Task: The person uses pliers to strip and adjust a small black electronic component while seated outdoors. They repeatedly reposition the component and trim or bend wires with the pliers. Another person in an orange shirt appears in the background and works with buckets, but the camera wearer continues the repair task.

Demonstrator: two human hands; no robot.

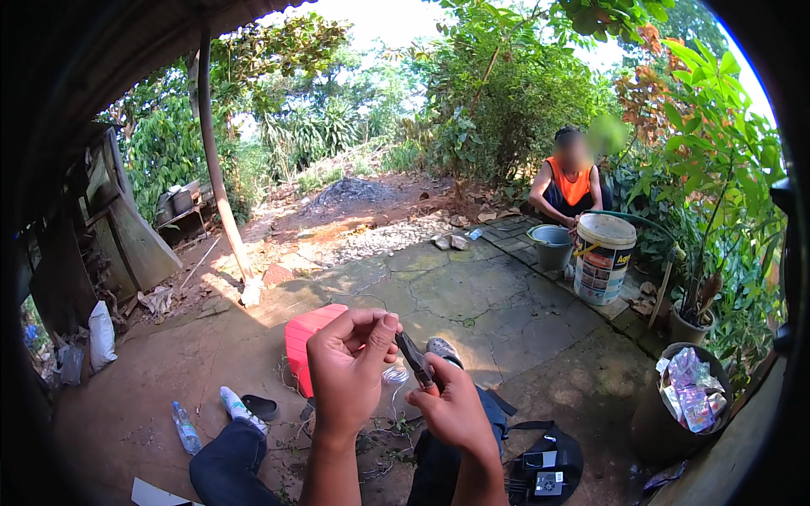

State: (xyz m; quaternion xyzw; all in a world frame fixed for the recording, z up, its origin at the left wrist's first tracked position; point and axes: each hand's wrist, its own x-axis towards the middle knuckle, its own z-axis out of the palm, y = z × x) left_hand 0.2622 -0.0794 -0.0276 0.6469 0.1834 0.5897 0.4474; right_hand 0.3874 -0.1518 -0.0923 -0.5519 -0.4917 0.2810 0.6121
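Observation:
My left hand (348,371) is raised in front of me, its thumb and fingers closed in a pinch. Whatever lies between those fingertips is too small to make out. In my right hand (456,409) is a pair of pliers (412,354) with dark jaws and an orange handle. The jaws point up and left, right beside the left fingertips. Beyond the pliers, a loose coil of pale wire (394,374) is low down between my legs. A red ribbed plastic object (302,341) stands behind my left hand, partly covered by it.
A clear bottle (186,428) and a dark sandal (260,408) lie left. A black bag (553,472) with small devices is at lower right, near a bin of plastic waste (696,392). Far right, a person (574,177) crouches behind a grey bucket (551,246) and large pail (604,261).

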